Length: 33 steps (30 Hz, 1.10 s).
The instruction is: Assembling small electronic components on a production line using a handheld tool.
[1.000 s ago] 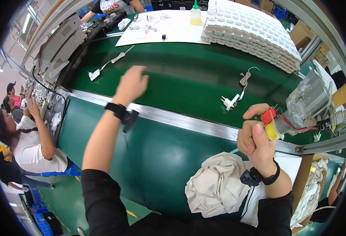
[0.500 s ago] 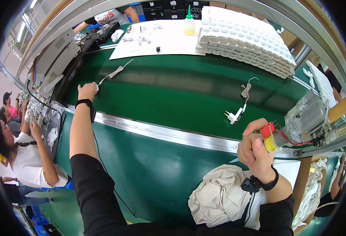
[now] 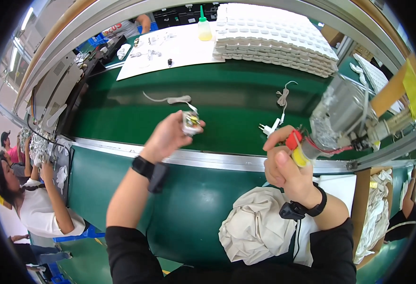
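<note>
The held plug [image 3: 192, 123] looks unfinished: the face turned to the camera has no cover, and metal and coloured parts show inside it. It is lifted above the belt [image 3: 231, 109], with its bundled cord [image 3: 177, 100] trailing toward eleven o'clock. At three o'clock from it, the loose plug [image 3: 271, 128] lies on the belt with its pins pointing to nine o'clock, not picked up; whether its casing is open is too small to tell. So one piece is in hand and one lies untouched.

The left hand [image 3: 172, 135] is closed on the held plug, fingers along its far side and thumb nearer, leaving the bare face in view. The right hand [image 3: 288, 170] is half curled, index finger crooked, at the red-and-yellow nozzle [image 3: 300, 157]; whether it grips this or only rests against it, I cannot tell. The nozzle joins a clear tub [image 3: 342, 102] at one o'clock from that hand.

At seven o'clock from the right hand, a cloth [image 3: 256, 225] lies heaped on the counter [image 3: 184, 213]. White trays [image 3: 274, 38] are stacked between one and two o'clock from the held plug.
</note>
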Available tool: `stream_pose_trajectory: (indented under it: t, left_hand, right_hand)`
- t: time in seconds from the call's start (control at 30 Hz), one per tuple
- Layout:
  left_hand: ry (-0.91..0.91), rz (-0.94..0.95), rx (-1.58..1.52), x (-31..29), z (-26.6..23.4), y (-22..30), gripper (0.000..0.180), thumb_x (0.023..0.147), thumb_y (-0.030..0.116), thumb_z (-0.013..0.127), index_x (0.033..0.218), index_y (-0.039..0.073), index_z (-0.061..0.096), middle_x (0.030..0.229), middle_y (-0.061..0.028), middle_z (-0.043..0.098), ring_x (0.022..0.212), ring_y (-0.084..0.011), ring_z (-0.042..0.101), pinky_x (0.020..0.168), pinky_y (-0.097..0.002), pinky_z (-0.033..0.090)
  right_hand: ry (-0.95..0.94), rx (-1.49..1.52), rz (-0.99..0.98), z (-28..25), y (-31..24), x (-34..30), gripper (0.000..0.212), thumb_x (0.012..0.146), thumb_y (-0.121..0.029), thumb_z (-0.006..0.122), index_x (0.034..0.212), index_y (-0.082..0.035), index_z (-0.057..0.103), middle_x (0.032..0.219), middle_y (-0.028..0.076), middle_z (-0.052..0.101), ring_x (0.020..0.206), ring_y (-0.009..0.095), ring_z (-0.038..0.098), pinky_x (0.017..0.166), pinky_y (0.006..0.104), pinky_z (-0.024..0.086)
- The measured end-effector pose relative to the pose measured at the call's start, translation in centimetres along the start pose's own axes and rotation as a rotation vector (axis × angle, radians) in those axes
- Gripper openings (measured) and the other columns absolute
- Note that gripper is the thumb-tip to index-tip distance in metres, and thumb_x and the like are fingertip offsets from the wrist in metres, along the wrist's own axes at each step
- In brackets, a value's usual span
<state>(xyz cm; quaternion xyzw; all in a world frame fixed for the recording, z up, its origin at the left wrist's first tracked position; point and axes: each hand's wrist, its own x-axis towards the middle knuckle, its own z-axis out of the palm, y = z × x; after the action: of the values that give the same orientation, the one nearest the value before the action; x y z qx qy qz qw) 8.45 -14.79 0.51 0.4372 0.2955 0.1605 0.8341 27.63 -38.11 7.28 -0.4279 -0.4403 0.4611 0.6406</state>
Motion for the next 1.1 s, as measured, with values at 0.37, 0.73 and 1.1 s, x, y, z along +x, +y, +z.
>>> stream_pose_trajectory:
  t: [0.37,0.73,1.1]
  left_hand:
    - [-0.200,-0.057,-0.077,-2.5,12.9,-11.8,0.032,0.093,0.010,0.044,0.125,0.007,0.039,0.118,-0.0108,0.055,0.104,-0.0176,0.057,0.075,-0.0305,0.054]
    - [-0.414,-0.016,-0.095,-3.0,13.3,-13.5,0.040,0.092,0.001,0.045,0.130,0.008,0.034,0.130,-0.0130,0.046,0.117,-0.0214,0.050,0.086,-0.0347,0.054]
    - [-0.471,0.012,-0.095,-3.3,12.9,-14.0,0.042,0.092,-0.002,0.045,0.130,0.008,0.033,0.130,-0.0140,0.045,0.118,-0.0219,0.050,0.086,-0.0350,0.053]
  right_hand:
    - [0.075,-0.021,-0.010,-1.1,-0.9,0.9,0.030,0.093,-0.027,0.050,0.102,-0.001,0.038,0.052,-0.002,0.035,0.041,0.004,0.029,0.039,0.0204,0.024]
    - [0.095,0.005,-0.092,-1.5,1.1,1.4,0.030,0.091,-0.029,0.055,0.099,-0.006,0.037,0.052,-0.002,0.035,0.040,0.004,0.029,0.038,0.0207,0.024]
    - [0.101,-0.034,-0.131,-1.6,2.1,0.7,0.030,0.090,-0.030,0.055,0.096,-0.008,0.036,0.051,-0.002,0.036,0.039,0.004,0.029,0.037,0.0205,0.023]
